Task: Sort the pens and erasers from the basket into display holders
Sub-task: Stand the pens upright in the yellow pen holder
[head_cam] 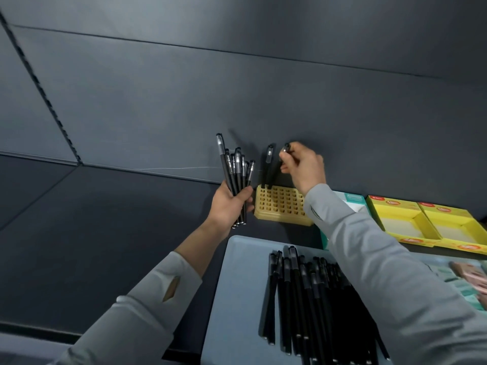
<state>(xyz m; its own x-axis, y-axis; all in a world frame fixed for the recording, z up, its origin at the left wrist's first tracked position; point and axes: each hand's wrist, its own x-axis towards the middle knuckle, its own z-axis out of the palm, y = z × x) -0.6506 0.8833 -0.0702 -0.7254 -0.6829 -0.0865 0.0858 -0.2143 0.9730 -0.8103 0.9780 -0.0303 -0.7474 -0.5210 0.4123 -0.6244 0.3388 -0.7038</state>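
My left hand (228,204) grips a bundle of several black pens (235,169), held upright just left of a tan pen holder (280,205) with a grid of holes. One black pen (268,164) stands in the holder's back-left corner. My right hand (303,164) is raised above the holder's back row, fingers pinched on the cap end of another black pen (286,148); most of that pen is hidden by the hand. Many more black pens (303,291) lie in a pale grey basket (237,285) at the bottom.
Two yellow display boxes (411,222) with white insides sit to the right of the holder. A teal and white box (353,200) lies behind my right sleeve. Pinkish and teal packs (466,277) lie at the far right. A dark shelf wall rises behind.
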